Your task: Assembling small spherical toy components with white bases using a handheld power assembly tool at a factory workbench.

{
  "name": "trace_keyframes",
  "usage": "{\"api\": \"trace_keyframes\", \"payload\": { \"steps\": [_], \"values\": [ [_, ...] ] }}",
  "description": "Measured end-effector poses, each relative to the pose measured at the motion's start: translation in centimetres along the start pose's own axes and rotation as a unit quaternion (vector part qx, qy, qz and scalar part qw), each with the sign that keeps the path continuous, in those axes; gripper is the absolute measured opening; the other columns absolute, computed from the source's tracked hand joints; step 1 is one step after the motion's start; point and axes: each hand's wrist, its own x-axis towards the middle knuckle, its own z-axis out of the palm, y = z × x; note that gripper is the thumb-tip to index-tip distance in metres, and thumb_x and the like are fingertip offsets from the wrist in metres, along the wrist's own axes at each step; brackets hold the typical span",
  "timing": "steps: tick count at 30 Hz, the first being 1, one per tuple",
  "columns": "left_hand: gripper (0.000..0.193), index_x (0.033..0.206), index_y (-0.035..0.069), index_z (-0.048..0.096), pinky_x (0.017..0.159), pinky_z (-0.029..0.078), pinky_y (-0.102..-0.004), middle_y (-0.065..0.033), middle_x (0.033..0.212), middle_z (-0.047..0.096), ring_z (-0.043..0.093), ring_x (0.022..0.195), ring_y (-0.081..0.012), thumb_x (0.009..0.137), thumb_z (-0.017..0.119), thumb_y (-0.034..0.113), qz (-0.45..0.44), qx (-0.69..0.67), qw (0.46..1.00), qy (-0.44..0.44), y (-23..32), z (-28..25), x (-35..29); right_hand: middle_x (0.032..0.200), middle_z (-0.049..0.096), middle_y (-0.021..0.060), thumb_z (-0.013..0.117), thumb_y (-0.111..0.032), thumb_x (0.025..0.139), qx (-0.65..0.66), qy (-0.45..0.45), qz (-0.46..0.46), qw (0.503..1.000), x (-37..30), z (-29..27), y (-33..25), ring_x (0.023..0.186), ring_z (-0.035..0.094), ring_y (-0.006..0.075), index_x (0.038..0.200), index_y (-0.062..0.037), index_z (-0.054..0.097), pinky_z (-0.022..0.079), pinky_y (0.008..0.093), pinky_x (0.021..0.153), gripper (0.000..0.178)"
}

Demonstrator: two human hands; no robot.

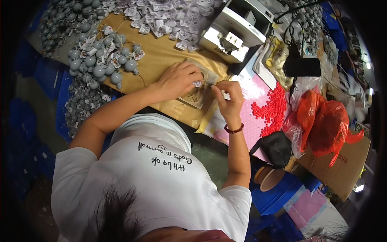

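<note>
My left hand (181,80) is curled over a clear, flat plate with ring shapes (193,97) on the tan-covered table. A small whitish, shiny piece (197,84) shows at its fingertips. Just right of the plate, my right hand (230,99) has its thumb and index finger brought together. Whatever lies between those fingertips is too small to make out. Left of my hands lies a heap of grey balls with small white tags (98,60). Beyond them is a pile of small translucent plastic pieces (161,18).
A white machine (236,32) stands at the far side of the table. To the right are small red pieces (272,109) on a pink sheet, a dark phone-like slab (302,67), a black pouch (275,149), red plastic bags (324,123) and a cardboard box (342,169).
</note>
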Motion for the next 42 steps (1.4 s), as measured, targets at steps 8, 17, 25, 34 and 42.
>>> {"api": "trace_keyframes", "payload": {
  "steps": [8,17,25,34,42],
  "values": [
    [0.042,0.118,0.009,0.057,0.093,0.047,-0.0423,-0.0099,0.119,0.054,0.055,0.114,-0.032,0.078,0.073,0.011,-0.053,-0.093,0.994,0.001,-1.3,-2.3,0.5,0.096,0.065,0.0062,0.076,-0.006,0.077,-0.091,-0.098,-0.135,0.982,0.5,4.9,0.1,0.089,0.059,0.0275,0.093,-0.006,0.065,0.046,0.0402,0.079,0.02],
    [0.031,0.116,0.011,0.065,0.101,0.045,-0.0442,-0.0115,0.128,0.056,0.051,0.118,-0.0351,0.085,0.061,0.005,-0.091,0.288,0.934,0.191,-12.9,-12.4,8.0,0.104,0.064,0.0064,0.075,-0.008,0.078,-0.143,-0.107,-0.086,0.98,-0.2,4.8,-1.4,0.098,0.058,0.0283,0.101,-0.008,0.068,0.046,0.0407,0.083,0.024],
    [0.02,0.103,0.016,0.071,0.104,0.042,-0.0448,-0.006,0.13,0.058,0.047,0.125,-0.0318,0.083,0.072,0.019,0.03,0.35,0.932,0.087,-15.2,-12.2,9.7,0.1,0.062,0.0127,0.075,-0.008,0.081,-0.006,-0.061,0.053,0.997,0.0,3.5,-1.0,0.089,0.059,0.0288,0.116,-0.0031,0.062,0.049,0.0392,0.078,0.037],
    [0.022,0.106,0.005,0.068,0.093,0.045,-0.0341,-0.0038,0.109,0.066,0.058,0.106,-0.0228,0.098,0.059,0.024,0.044,0.131,0.977,0.165,-15.7,-13.7,10.7,0.099,0.064,0.0087,0.07,-0.004,0.089,0.061,0.01,0.107,0.992,2.2,1.2,-1.7,0.081,0.063,0.0147,0.116,-0.0014,0.064,0.052,0.0272,0.073,0.028],
    [0.024,0.103,0.002,0.063,0.075,0.044,-0.0236,0.0005,0.089,0.059,0.053,0.079,-0.0072,0.102,0.054,0.024,-0.095,-0.349,0.93,0.072,-8.6,-14.1,8.6,0.108,0.064,0.0147,0.07,0.001,0.083,-0.012,0.053,0.0,0.999,4.9,-0.3,-4.4,0.097,0.062,0.0294,0.116,-0.0001,0.062,0.051,0.0366,0.083,0.034]
  ]
}}
